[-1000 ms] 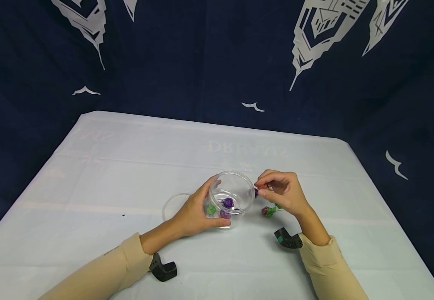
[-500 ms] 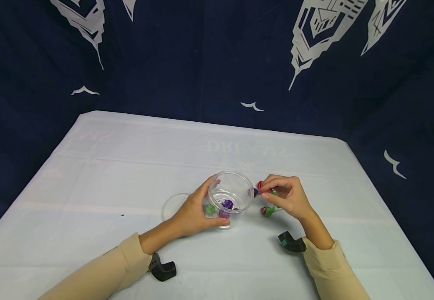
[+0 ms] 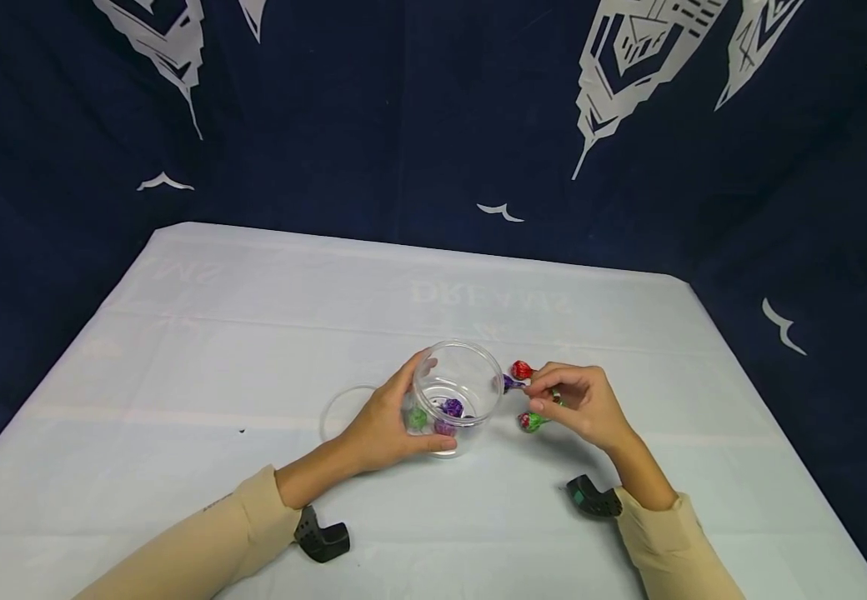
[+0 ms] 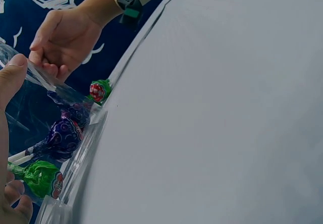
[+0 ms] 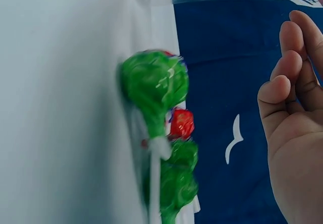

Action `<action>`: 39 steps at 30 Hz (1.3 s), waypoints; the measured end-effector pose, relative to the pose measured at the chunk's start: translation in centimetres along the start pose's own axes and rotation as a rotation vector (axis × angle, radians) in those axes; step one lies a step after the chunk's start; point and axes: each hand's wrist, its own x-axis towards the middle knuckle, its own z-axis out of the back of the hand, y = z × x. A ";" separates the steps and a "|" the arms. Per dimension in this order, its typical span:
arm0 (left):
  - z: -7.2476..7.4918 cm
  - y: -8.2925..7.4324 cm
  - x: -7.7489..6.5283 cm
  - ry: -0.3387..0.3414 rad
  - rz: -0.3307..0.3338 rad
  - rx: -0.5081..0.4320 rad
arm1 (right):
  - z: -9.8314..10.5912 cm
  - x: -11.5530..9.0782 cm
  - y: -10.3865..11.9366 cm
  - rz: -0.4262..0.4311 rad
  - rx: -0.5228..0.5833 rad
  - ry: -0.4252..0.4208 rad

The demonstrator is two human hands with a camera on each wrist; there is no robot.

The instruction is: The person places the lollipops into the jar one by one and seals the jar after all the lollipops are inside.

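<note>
My left hand (image 3: 384, 429) grips a clear plastic jar (image 3: 458, 437) tilted on the table, its open mouth facing up. Inside the jar lie wrapped lollipops: purple ones (image 4: 63, 138) and a green one (image 4: 39, 177). Just right of the jar, my right hand (image 3: 579, 404) hovers with loosely bent fingers and a gap between thumb and index finger. Around its fingertips lie a red lollipop (image 3: 522, 369), a purple lollipop (image 3: 512, 383) partly behind the jar, and a green-and-red lollipop (image 3: 531, 422). The right wrist view shows green lollipops (image 5: 156, 80) beside the palm.
A clear ring-shaped lid (image 3: 324, 417) lies left of the jar, partly behind the left hand. White cloth covers the table (image 3: 268, 350). A dark blue patterned curtain (image 3: 403, 108) hangs behind it. A small dark speck (image 3: 242, 431) lies on the cloth at left.
My right hand has drawn back from the jar, rightward and nearer to me, uncovering the red and purple lollipops, which stay in place. The left hand keeps holding the jar still.
</note>
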 end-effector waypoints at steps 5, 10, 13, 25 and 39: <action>0.0 0.0 0.0 0.000 0.004 -0.001 | 0.3 -1.0 -0.3 -0.039 -0.001 -0.011; -0.1 0.1 0.0 -0.001 0.003 -0.002 | 0.5 -1.8 -0.6 -0.065 -0.021 -0.030; -0.2 0.1 0.0 0.000 0.003 -0.004 | 0.6 -2.0 -0.7 -0.077 -0.034 -0.036; -0.2 0.0 0.2 0.003 -0.016 -0.003 | 1.7 -2.7 -1.1 -0.053 -0.057 -0.062; -0.1 0.1 0.1 0.005 -0.003 0.003 | 2.9 -3.7 -1.8 -0.124 -0.118 -0.048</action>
